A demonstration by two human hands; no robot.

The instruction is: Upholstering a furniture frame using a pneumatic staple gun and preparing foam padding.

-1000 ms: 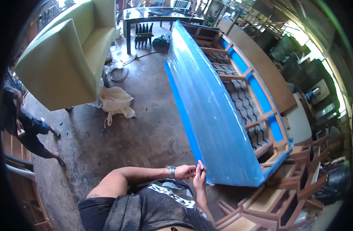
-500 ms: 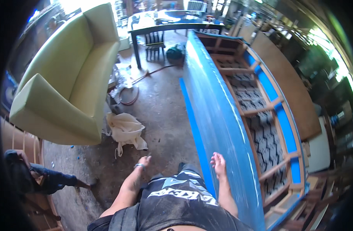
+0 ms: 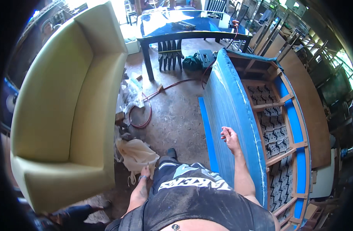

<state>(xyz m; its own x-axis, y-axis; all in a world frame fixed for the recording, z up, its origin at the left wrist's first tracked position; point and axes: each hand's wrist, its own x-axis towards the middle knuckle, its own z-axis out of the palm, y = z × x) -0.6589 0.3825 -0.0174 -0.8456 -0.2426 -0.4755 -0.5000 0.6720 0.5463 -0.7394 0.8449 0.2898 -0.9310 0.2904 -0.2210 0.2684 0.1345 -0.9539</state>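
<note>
My right hand (image 3: 231, 139) hangs over the side of the blue plastic-wrapped sofa (image 3: 232, 104), its fingers loosely bent and apart with nothing seen in them. This sofa lies tipped over, baring its wooden frame (image 3: 268, 106) and wavy springs (image 3: 275, 133). At my left side, my left hand (image 3: 145, 172) is low in front of a cream cloth (image 3: 136, 154) on the floor; its fingers look loosely extended, and I see nothing held. To the left stands a pale green sofa (image 3: 90, 100), apart from my hand.
A dark glossy table (image 3: 161, 37) stands ahead, with a slatted chair (image 3: 170, 52), a green bag (image 3: 191, 62) and a toolbox (image 3: 206, 57) about it. A red hose (image 3: 176, 83) snakes over the floor by clear plastic (image 3: 132, 92). A brown board (image 3: 313, 119) leans at right.
I have moved forward between the sofas; the table and green sofa appear closer. My right hand is higher in view, and the person at lower left is now mostly hidden behind the green sofa.
</note>
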